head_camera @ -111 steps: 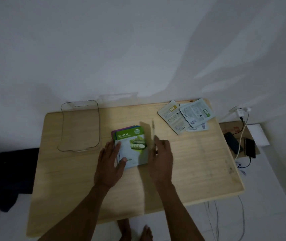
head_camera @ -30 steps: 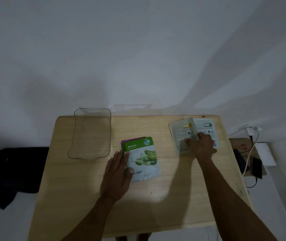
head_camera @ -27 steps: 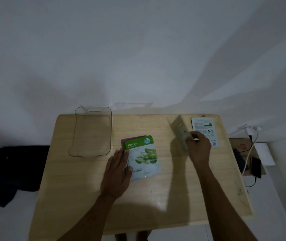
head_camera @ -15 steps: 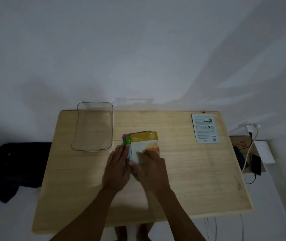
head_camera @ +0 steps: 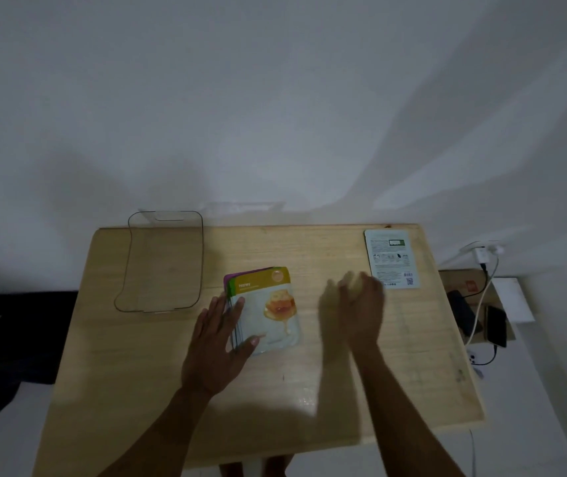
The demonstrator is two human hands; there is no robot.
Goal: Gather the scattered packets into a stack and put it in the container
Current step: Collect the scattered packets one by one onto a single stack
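Observation:
A stack of packets (head_camera: 268, 308) lies at the middle of the wooden table (head_camera: 413, 373), with a yellow honey packet on top and green and purple edges showing beneath. My left hand (head_camera: 218, 342) lies flat against the stack's left edge, fingers spread, thumb on its lower corner. My right hand (head_camera: 361, 304) is blurred, over the table between the stack and a single white packet (head_camera: 392, 258) lying face down at the far right; it holds nothing. A clear plastic container (head_camera: 163, 263) stands empty at the table's far left.
A white wall runs right behind the table. To the right, on the floor, sit a cardboard box (head_camera: 464, 287), phones (head_camera: 495, 327) and charger cables (head_camera: 481, 266). Dark cloth (head_camera: 10, 339) lies left of the table. My feet show under the near edge.
My right hand laid the honey packet on the stack, let go and moved right toward the last white packet. My left hand stayed at the stack's left edge.

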